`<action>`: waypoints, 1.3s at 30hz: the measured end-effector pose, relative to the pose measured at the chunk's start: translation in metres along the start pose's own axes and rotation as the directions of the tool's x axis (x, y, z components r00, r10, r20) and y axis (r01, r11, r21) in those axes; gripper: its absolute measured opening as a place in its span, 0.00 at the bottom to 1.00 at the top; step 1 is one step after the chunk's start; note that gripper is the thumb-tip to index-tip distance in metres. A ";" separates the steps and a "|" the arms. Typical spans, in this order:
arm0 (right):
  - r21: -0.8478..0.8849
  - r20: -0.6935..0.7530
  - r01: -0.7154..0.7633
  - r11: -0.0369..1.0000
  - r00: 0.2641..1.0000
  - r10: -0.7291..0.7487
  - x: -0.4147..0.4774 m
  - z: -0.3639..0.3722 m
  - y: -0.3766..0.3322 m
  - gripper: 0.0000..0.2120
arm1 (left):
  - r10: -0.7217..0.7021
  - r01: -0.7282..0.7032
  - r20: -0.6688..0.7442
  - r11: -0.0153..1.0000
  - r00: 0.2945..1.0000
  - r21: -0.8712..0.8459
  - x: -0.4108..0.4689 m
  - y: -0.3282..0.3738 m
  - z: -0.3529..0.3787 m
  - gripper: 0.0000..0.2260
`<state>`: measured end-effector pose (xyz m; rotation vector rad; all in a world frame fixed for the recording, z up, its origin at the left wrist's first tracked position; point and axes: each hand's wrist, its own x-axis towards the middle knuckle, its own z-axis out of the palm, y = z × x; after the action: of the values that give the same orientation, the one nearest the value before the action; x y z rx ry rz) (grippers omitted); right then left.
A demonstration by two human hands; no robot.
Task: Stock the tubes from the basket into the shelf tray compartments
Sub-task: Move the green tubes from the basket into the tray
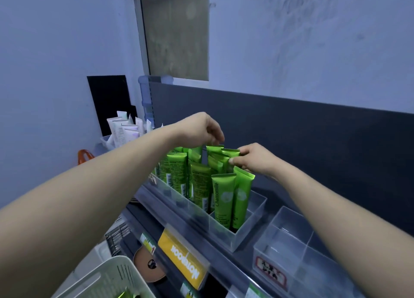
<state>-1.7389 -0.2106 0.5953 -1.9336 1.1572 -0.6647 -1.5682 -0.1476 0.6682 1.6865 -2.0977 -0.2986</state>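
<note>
Both our hands are up at the clear compartment tray (pixel 244 230), which sits along the front edge of the shelf (pixel 243 264) and is crowded with upright Chamomile tubes (pixel 224 199) (caps down, crimped ends up, so the printed fronts face whoever stands at the shelf). Our left hand (pixel 199 129) reaches over from above and pinches the crimp of a rear green tube (pixel 212 149); we take this as a way of steadying the back row and parting it. Our right hand (pixel 254 161) grips a tilted green tube (pixel 230 153) by its flat end, between thumb and fingers, just beside the tube in our left hand. Since it leans across its neighbours, we judge it is being worked down into a gap and is not yet seated.

The pale slatted basket (pixel 105 279) sits below the shelf's front edge, toward its left end, and a spare green tube (pixel 126 295) glints inside it, so stocking is not finished. A second clear tray (pixel 289 228) with dividers stands further toward the shelf's right end. White tubes (pixel 122 129) stand in a container off the shelf's left end.
</note>
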 end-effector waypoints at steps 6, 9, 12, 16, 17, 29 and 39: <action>-0.023 -0.301 0.143 0.989 0.943 -0.143 -0.006 -0.011 -0.037 0.06 | 0.046 -0.053 -0.128 0.997 0.991 -0.049 -0.016 -0.004 -0.008 0.11; -0.227 -0.420 0.190 0.955 0.866 -0.272 -0.023 -0.007 -0.066 0.08 | 0.080 -0.097 -0.187 0.992 0.979 -0.081 -0.029 -0.008 -0.013 0.12; -0.278 -0.467 0.259 0.925 0.805 -0.366 -0.044 0.015 -0.101 0.10 | 0.101 -0.131 -0.240 0.985 0.965 -0.112 -0.052 -0.019 -0.018 0.12; -0.274 -0.415 0.357 0.893 0.794 -0.445 -0.068 0.084 -0.131 0.10 | 0.049 -0.082 -0.240 0.988 0.969 -0.128 -0.091 -0.065 -0.020 0.10; -0.278 -0.375 0.365 0.888 0.810 -0.451 -0.071 0.107 -0.131 0.10 | 0.013 -0.043 -0.218 0.990 0.976 -0.133 -0.104 -0.082 -0.017 0.10; -0.307 0.173 -0.065 0.949 0.977 0.122 -0.087 0.373 -0.001 0.08 | -0.365 0.379 0.360 0.925 0.859 0.032 -0.256 -0.279 0.114 0.09; -0.296 0.309 -0.405 0.865 0.816 0.488 -0.098 0.482 0.118 0.12 | -0.478 0.450 0.586 0.869 0.654 0.206 -0.299 -0.362 0.245 0.11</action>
<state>-1.4811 0.0102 0.2208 -1.7543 1.4072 0.0943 -1.3130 0.0317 0.2394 2.3902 -2.0238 -1.1251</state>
